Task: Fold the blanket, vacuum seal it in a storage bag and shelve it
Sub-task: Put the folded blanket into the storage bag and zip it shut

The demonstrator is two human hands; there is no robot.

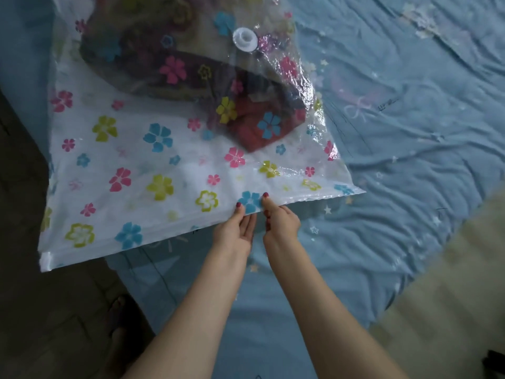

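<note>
Head view, blue bedsheet [410, 105], left hand [237, 231] and right hand [278, 220] each pinch-grip storage bag [136, 165] edge

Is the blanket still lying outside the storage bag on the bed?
No, the folded blanket already sits inside the flowered storage bag, below its white valve.

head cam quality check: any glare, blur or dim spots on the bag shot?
Head view: dim, bluish room light; glare streaks on the storage bag along its right side near the white valve; the blanket inside looks hazy through the plastic; both hands, left hand and right hand, fairly sharp; edges soften and bend from the wide-angle lens.
</note>
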